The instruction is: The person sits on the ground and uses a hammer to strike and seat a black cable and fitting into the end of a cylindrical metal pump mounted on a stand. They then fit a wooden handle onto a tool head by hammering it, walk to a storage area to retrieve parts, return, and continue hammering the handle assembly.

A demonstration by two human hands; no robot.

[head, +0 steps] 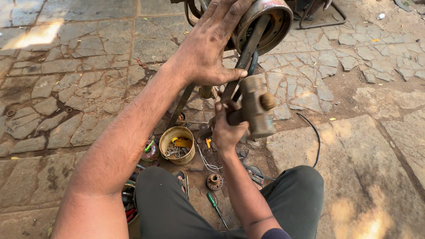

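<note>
1. Head view: the person looks down past their own knees in dark trousers at a stone-paved floor with cracked slabs and patches of sun.
2. The left hand reaches up and away, its palm and fingers spread over the side of a rusty round metal drum near the top edge of the picture. The thumb lies along the lower side and touches a dark flat bar that runs down from the drum's open face.
3. The right hand is clamped in a fist around the dark handle of a worn, brownish metal block, a heavy hammer-like head with a round stud on its face. It is held up just below the left hand and right beside the flat bar.
4. On the floor below the hands stands a yellow tin can holding small metal bits; a red-tinted jar sits just to its left.
5. Nearer the knees lie a small rusty round part and a green-handled screwdriver. A thin black cable curves over the slabs to the right, and a loop of pale wire lies beside the can.
</note>
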